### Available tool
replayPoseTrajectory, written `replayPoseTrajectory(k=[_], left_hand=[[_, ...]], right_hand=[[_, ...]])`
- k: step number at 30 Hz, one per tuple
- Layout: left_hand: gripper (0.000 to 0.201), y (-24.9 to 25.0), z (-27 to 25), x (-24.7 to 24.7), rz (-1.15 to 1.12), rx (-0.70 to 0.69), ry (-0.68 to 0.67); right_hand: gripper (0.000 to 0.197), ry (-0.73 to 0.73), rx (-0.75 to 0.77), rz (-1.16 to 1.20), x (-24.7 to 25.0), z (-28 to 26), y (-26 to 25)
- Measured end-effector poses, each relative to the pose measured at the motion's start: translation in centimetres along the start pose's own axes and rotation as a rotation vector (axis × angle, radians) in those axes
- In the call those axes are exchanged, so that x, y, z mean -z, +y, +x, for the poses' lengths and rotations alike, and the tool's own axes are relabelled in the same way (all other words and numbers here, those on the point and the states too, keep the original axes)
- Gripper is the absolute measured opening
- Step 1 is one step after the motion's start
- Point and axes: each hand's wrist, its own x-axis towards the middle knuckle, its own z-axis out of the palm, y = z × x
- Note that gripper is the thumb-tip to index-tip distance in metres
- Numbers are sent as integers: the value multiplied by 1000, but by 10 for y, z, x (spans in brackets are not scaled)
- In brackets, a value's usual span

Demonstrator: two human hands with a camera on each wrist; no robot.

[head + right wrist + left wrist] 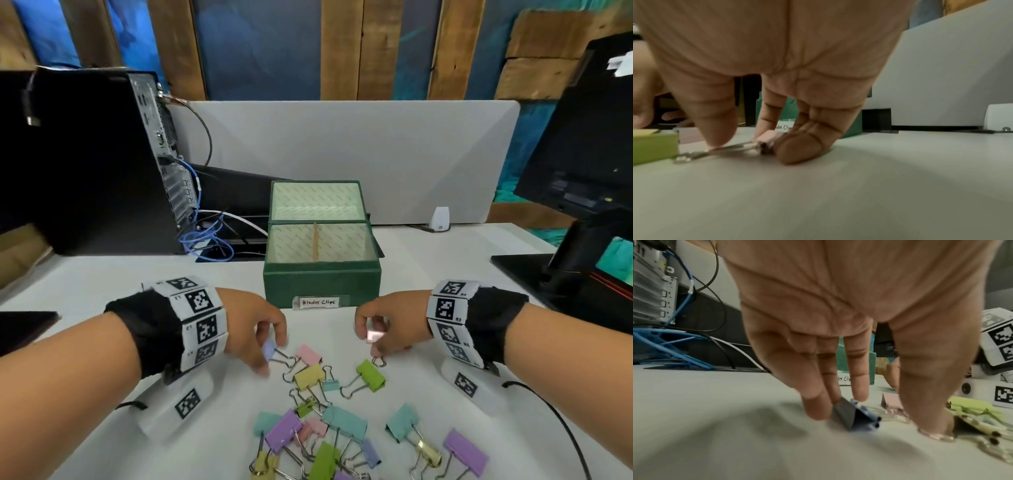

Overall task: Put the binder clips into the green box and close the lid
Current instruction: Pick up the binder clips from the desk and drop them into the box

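Note:
The green box [322,281], labelled "Binder Clips", stands open in the middle of the table, its lid [317,200] tipped back, and I see no clips inside. Several pastel binder clips [325,428] lie scattered in front of it. My left hand [270,356] reaches down onto a blue clip [857,417]. Its fingertips [818,407] touch the clip's back while the thumb [931,421] rests on the table a little apart. My right hand [371,342] pinches a pink clip [766,138] that sits on the table, with its thumb [719,129] on the wire handle.
A black computer tower [102,161] with blue cables [209,236] stands at the back left. A monitor [582,137] on its stand is at the right. A grey divider [342,144] runs behind the box. A green clip [371,375] lies between the hands.

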Motion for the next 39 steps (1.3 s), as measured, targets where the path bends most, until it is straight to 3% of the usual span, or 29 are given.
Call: replayPoseTrajectory(k=[3, 10, 17, 26, 32, 35, 39], left_hand=[[48, -3, 0, -7, 3, 6, -4], [38, -1, 10, -11, 21, -32, 70], [69, 9, 16, -12, 8, -141, 81], [51, 18, 19, -12, 97, -279, 82], [42, 17, 20, -12, 97, -262, 67], [41, 16, 21, -12, 106, -228, 83], [39, 14, 24, -12, 89, -199, 108]], right_hand=[[19, 22, 25, -14, -2, 5, -5], [22, 73, 78, -125, -5, 10, -4], [15, 69, 43, -148, -3, 10, -3], [14, 74, 43, -153, -3, 10, -1], [12, 75, 50, -157, 2, 7, -5], [11, 165, 106, -129, 21, 7, -13], [8, 402, 174, 22, 61, 19, -38]])
